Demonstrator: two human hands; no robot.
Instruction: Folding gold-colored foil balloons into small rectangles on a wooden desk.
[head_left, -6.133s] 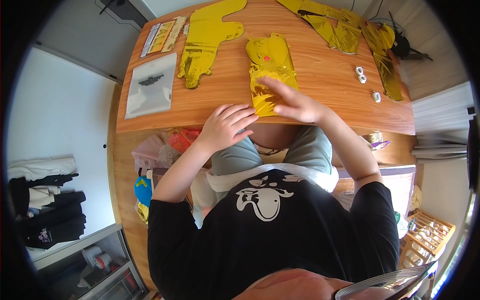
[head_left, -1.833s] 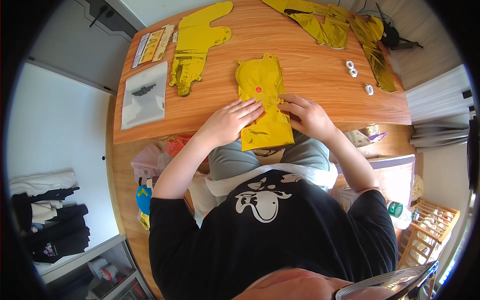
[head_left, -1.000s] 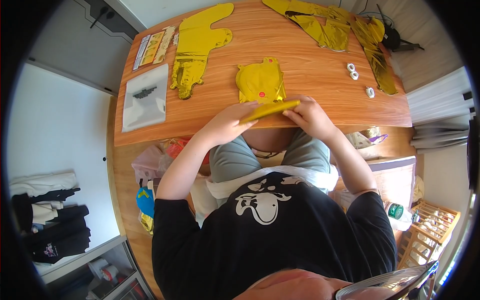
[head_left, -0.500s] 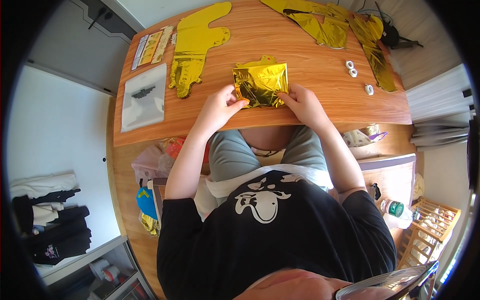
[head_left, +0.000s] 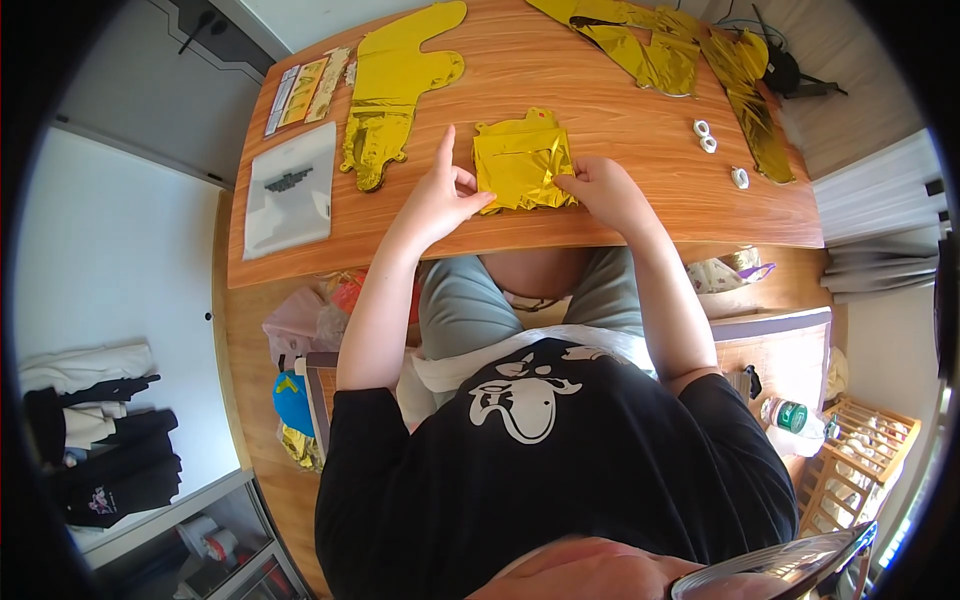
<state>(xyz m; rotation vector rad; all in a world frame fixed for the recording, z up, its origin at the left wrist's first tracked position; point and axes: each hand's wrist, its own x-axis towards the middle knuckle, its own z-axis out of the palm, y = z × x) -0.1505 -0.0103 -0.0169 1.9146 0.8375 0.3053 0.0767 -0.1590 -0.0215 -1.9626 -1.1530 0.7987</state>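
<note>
A flat gold foil balloon [head_left: 520,165], folded into a squarish packet, lies near the front edge of the wooden table [head_left: 620,140]. Its far edge has a small tab with a red mark. My left hand [head_left: 440,205] pinches the packet's near left corner between thumb and curled fingers, while its index finger points up and away. At the right side of the packet, my right hand [head_left: 607,193] is closed, with thumb and fingers gripping the foil's edge.
Another flat gold foil balloon [head_left: 390,85] lies to the left, beside a clear plastic pouch [head_left: 290,190] and printed cards [head_left: 293,97]. More gold foil balloons [head_left: 665,65] are at the far right. Small white tape rolls [head_left: 708,143] rest at the right.
The packet's raised, shiny near part now lies flatter, showing a matte face with a crease. My left index finger has lifted off and straightened. My right hand stays at the right edge.
</note>
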